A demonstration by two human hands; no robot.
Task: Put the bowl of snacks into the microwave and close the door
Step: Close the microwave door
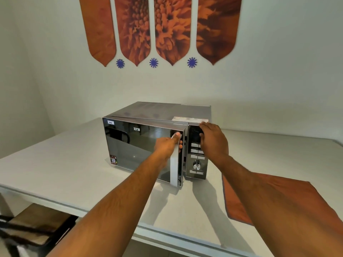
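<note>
- Gripping the silver handle (174, 160), the left hand (168, 145) had its fingers curled shut around the upper part of that vertical bar, on the free edge of the door (141, 145).
- The right hand (213, 140) lay flat and loosely spread against the upper control panel (197, 154), fingertips at the top front corner of the microwave (167, 112); it held nothing and seemed to be bracing the cabinet.
- The door stood only slightly ajar, hinged on the person's left, its free edge swung a little toward the camera and a narrow dark gap showing beside the panel.
- No bowl of snacks was visible anywhere: not on the white table (74, 164), not on the orange cloth (259, 197) by the right forearm. Whether it sat inside the cavity could not be told, since the dark glass and the narrow gap hid the interior.
- The handle's long axis ran upright, and the door faced the person squarely; the microwave's long axis ran left to right across the table.
- The left hand was the one on the moving part, so any swing of the door, outward or shut, would turn on it, while the right steadied the body.
- From this view alone, it was unclear whether the door was being opened or closed.
</note>
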